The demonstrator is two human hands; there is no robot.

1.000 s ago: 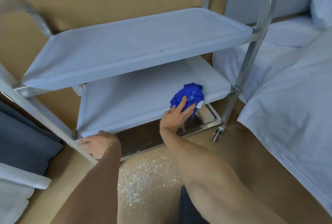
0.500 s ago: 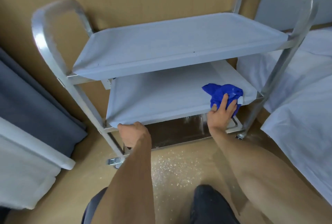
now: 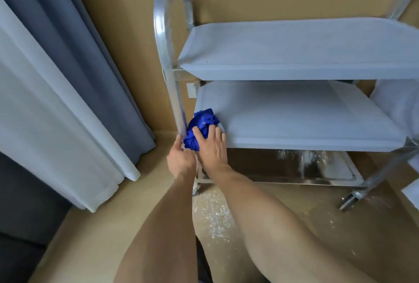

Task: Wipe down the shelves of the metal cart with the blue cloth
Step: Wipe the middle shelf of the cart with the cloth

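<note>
Blue cloth, bunched, sits at the middle shelf's front-left corner of the metal cart; no writing readable. Right hand presses it with flat fingers. Left hand grasps the cart's left post.

Even, soft indoor light, fairly bright. Slight motion blur throughout, edges soft. Wide-angle bending bows the curtain and cart frame. Glare and speckled reflections on bottom steel shelf; faint shadow beneath middle shelf.
</note>
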